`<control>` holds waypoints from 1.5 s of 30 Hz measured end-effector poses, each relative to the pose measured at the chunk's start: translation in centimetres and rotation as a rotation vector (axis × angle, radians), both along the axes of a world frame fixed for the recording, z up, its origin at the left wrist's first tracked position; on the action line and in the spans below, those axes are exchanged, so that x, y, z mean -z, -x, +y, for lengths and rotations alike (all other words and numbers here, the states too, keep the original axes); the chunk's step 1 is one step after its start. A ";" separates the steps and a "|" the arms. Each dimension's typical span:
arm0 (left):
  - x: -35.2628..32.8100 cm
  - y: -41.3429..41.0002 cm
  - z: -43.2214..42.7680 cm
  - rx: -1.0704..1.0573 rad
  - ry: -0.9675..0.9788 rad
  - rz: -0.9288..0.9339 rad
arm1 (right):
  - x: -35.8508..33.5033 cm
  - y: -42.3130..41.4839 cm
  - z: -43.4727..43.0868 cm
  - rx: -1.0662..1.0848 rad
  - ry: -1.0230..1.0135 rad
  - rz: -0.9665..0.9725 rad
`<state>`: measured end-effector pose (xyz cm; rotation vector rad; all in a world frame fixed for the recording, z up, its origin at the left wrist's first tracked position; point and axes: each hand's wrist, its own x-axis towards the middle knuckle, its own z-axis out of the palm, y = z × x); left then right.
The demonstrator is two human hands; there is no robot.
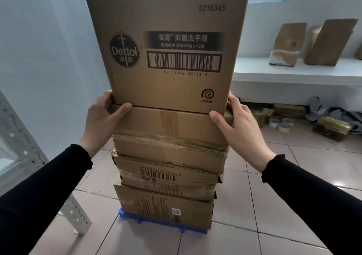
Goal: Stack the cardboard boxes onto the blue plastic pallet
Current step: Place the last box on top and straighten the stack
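A tall brown Dettol box [172, 20] sits on top of a stack of several cardboard boxes. Directly under it is a taped box [170, 123], then a box with an upside-down barcode [168, 174], then a bottom box [164, 205]. The stack stands on a small blue plastic pallet [156, 223], of which only the front edge shows. My left hand [101, 117] wraps the Dettol box's lower left corner, thumb on the seam below. My right hand [241, 125] holds the lower right corner the same way.
A grey perforated metal rack upright [25, 153] leans at the left. A white ledge [293, 72] at the right carries brown paper bags [286, 45]. Tape rolls [282, 124] and wrapped bundles [333, 126] lie on the tiled floor [293, 176] under it.
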<state>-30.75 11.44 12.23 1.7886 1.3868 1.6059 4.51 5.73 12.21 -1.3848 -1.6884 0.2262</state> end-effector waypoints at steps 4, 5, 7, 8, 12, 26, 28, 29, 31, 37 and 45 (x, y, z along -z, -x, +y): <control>0.9 0.3 -0.3 -0.027 -0.010 -0.020 | 1.5 -0.5 -0.3 -0.082 0.006 0.160; 1.8 0.5 -0.7 -0.052 0.004 -0.044 | 2.5 -0.5 -0.6 -0.119 0.024 0.262; 4.8 1.3 -1.3 -0.066 0.094 -0.070 | 5.4 -0.5 -1.1 -0.154 0.094 0.406; 6.4 1.6 -1.7 -0.056 0.155 -0.064 | 7.0 -0.6 -1.3 -0.156 0.129 0.429; 11.1 1.7 -2.9 -0.024 0.359 0.021 | 13.2 -0.4 -2.1 -0.130 0.256 0.346; 14.2 1.7 -3.0 -0.070 0.238 -0.030 | 16.6 0.7 -1.4 -0.163 0.290 0.341; 14.2 1.7 -2.9 -0.072 0.229 -0.022 | 16.9 0.8 -1.3 -0.153 0.294 0.346; 14.2 1.7 -2.9 -0.073 0.228 -0.019 | 17.0 0.8 -1.4 -0.148 0.291 0.338; 14.4 1.8 -2.7 -0.077 0.235 -0.010 | 17.2 0.7 -1.4 -0.147 0.286 0.322; 16.1 2.4 -3.4 0.006 0.301 -0.092 | 17.7 0.0 -2.0 -0.207 0.284 0.332; 21.3 1.8 -5.2 0.011 0.650 0.026 | 23.6 0.9 -2.2 -0.188 0.637 0.454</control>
